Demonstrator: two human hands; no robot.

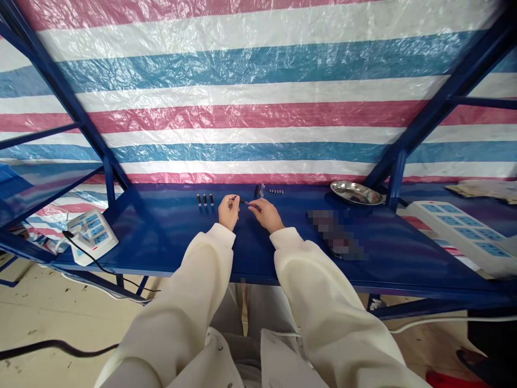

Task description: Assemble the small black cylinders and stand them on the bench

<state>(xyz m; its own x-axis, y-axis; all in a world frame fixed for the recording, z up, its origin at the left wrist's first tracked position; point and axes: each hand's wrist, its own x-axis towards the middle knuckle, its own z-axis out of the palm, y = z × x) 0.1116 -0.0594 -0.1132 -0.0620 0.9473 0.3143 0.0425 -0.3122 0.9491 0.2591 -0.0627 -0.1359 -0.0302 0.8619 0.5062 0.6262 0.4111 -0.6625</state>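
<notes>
Over the middle of the blue table (161, 231), my left hand (229, 212) and my right hand (266, 214) face each other with closed fingers. Both pinch a thin dark pen-like rod (243, 201) between them; its right end, at my right fingertips, is too small to make out. To the left of my left hand, several short black tubes with pale lower ends (205, 200) stand in a row. Just beyond my right hand are a small black piece (256, 191) and some clear pieces (262, 189). A row of tiny silvery parts (277, 192) lies to their right.
A shiny metal dish (355, 194) sits at the back right. A dark, blurred-out flat object (335, 234) lies right of my right arm. White power strips (92, 237) flank the table, one with a black cable. Blue frame posts and a striped sheet (258, 113) stand behind.
</notes>
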